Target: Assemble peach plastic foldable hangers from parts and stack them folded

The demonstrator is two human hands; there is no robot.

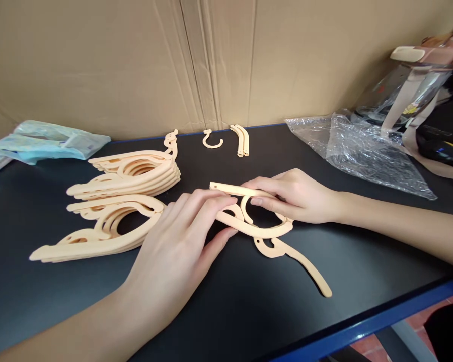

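Note:
A cream plastic folding hanger lies between my hands, its two curved arms forming a ring. My left hand grips the near arm at its left end, thumb below and fingers over the top. My right hand pinches the far arm, with its thumb inside the ring. The fingers hide part of the pieces. Just in front of the hanger, a loose curved cream piece lies on the black table. Left of my left hand are two stacks of like hanger parts, a farther stack and a nearer stack.
Toward the back lie a cream hook, two slim curved strips and a small piece by the far stack. Clear plastic wrap and a strapped bottle stand at right. A blue packet is at left, cardboard behind.

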